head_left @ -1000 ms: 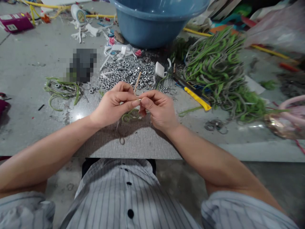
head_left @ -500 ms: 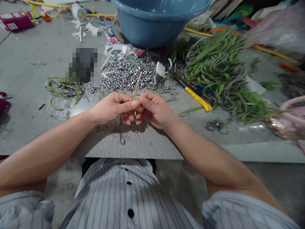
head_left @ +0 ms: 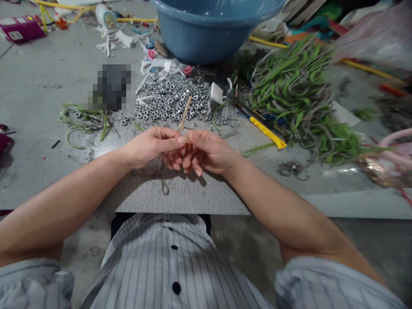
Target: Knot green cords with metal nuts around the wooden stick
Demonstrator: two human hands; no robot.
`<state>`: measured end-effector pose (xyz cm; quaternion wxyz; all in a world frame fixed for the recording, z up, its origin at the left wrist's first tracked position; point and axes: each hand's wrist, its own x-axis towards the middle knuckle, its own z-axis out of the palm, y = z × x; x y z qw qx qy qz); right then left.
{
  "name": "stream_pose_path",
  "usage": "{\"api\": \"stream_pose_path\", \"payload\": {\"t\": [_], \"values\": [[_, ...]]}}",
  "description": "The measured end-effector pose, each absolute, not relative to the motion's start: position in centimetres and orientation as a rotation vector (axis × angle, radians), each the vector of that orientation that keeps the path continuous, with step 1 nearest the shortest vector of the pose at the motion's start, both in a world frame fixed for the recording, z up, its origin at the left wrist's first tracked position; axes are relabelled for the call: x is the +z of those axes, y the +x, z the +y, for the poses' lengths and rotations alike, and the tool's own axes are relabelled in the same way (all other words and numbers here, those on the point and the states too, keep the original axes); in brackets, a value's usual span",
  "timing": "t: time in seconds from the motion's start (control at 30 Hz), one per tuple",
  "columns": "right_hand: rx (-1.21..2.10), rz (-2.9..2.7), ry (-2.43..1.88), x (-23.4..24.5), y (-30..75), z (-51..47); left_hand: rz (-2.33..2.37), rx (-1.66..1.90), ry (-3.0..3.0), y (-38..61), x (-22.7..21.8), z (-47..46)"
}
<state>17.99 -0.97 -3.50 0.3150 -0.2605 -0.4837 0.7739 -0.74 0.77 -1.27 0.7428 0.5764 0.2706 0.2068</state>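
Note:
My left hand (head_left: pixel 161 147) and my right hand (head_left: pixel 209 151) meet above the table's front part, thumbs and forefingers pinched together. Whatever lies between them is small and mostly covered by the fingers. The lower fingers of my right hand are loosely curled. Just beyond the fingertips a thin pale wooden stick (head_left: pixel 186 112) points away from me; I cannot tell whether it is held or lying there. Behind it spreads a heap of small metal nuts (head_left: pixel 170 96). A thin cord loop (head_left: pixel 165 187) rests on the table below my hands.
A blue basin (head_left: pixel 209 36) stands at the back. To the right lie a pile of green and grey cords (head_left: pixel 292 94) and a yellow-handled cutter (head_left: pixel 268 132). A small cord bundle (head_left: pixel 85 120) is at left, near a thread spool (head_left: pixel 106 18) farther back.
The lower fingers of my right hand have opened out and shifted slightly toward me. A small metal piece seen between the hands before is now hidden. My left hand has barely moved.

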Motion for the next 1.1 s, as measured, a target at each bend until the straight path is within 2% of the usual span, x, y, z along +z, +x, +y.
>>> {"api": "stream_pose_path", "payload": {"t": [0.57,1.1], "values": [[1.920,-1.156,-0.638,-2.8,16.8,-1.9,0.471,0.488,1.190,-0.2,-1.2,0.0],[1.854,-1.168,-0.817,-3.5,17.0,-1.7,0.545,0.567,1.138,-0.5,-1.7,0.8]]}}
